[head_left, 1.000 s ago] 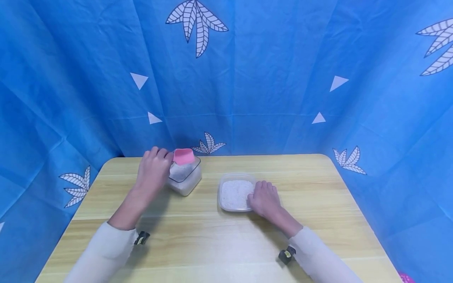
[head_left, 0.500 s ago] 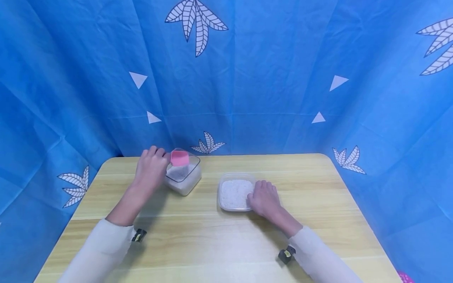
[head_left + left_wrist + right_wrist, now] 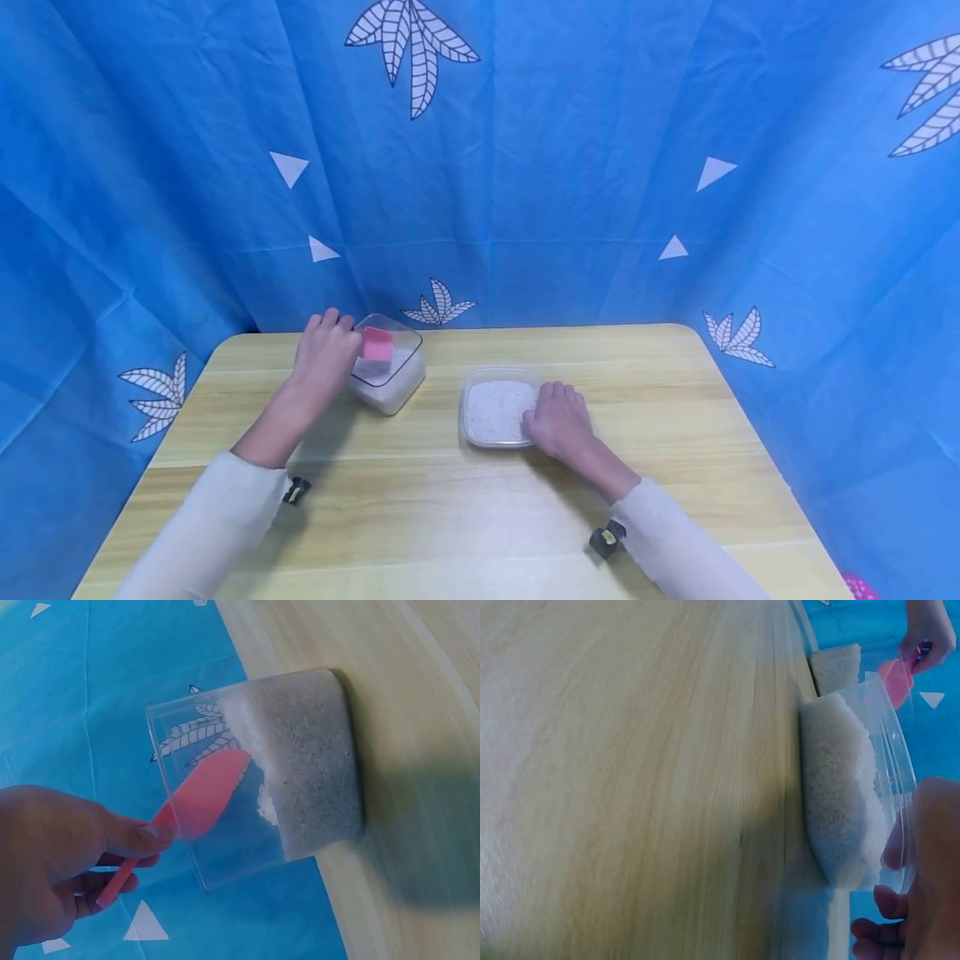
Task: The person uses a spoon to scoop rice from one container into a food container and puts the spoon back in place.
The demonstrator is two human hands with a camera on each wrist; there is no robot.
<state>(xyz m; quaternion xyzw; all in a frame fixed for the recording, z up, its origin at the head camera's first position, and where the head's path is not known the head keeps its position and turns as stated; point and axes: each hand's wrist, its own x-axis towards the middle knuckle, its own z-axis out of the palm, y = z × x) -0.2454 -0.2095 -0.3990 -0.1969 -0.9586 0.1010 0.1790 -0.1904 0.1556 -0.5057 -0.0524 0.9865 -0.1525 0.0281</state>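
My left hand (image 3: 327, 354) pinches the handle of a pink scoop (image 3: 210, 791). The scoop's bowl dips inside a deep, clear square container (image 3: 408, 385), its tip right at the heaped surface of white, rice-like grain (image 3: 304, 750). In the right wrist view this scoop (image 3: 895, 681) shows behind the nearer tub. My right hand (image 3: 561, 422) grips the right rim of a shallower clear tub (image 3: 467, 408), thumb over the inside edge and the other fingers outside. The same white grain (image 3: 840, 765) fills much of that tub. In the head view the right fingertips are partly hidden.
Both containers stand on a light wooden table (image 3: 465, 508), the deep one at the back left, the shallow one near the middle. A blue curtain (image 3: 570, 167) with white leaf prints hangs right behind the table and along both sides.
The pink scoop has moved down and slightly left from above the rim into the deep container, its bowl tilting. My right hand and the shallow tub have stayed in place.
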